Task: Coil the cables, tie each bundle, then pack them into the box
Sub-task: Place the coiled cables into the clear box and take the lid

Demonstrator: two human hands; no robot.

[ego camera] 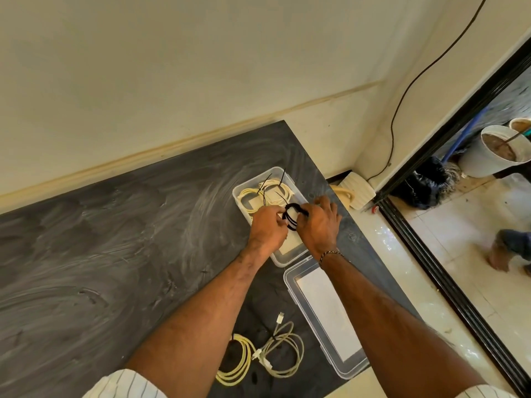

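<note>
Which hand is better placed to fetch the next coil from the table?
Probably the left hand: the tied coils lie below its forearm, while the right hand grips the black cable bundle over the box.

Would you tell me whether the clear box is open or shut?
Open. The box has no lid on it, coiled cables show inside, and its lid lies flat on the table beside it.

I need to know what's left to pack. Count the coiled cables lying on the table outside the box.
2. A yellow coil lies near the table's front edge; a grey-white coil lies just right of it, touching it, beside the lid. The forearms may hide others.
</note>
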